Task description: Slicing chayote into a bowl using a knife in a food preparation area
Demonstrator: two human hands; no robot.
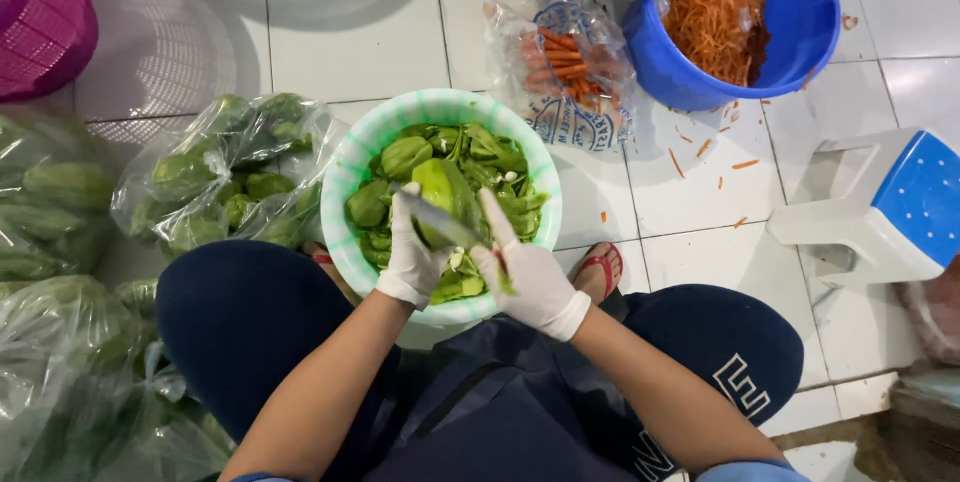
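Left hand (415, 252) grips the pale green halved fruit (445, 200); right hand (530, 277), at four o'clock, clasps a knife (440, 220); best peel shallowly over the green-rimmed plastic bowl (350, 167).

Above the green basin (352, 174), the blue bucket (800, 32) of shredded carrot runs off the top edge. The pink basket (40, 22) to the basin's upper left is cut by the corner. The knife (440, 217) over the basin is motion-blurred; its handle is hidden inside the right hand (530, 277). Bagged green fruit (60, 372) left of the basin spills past the frame.
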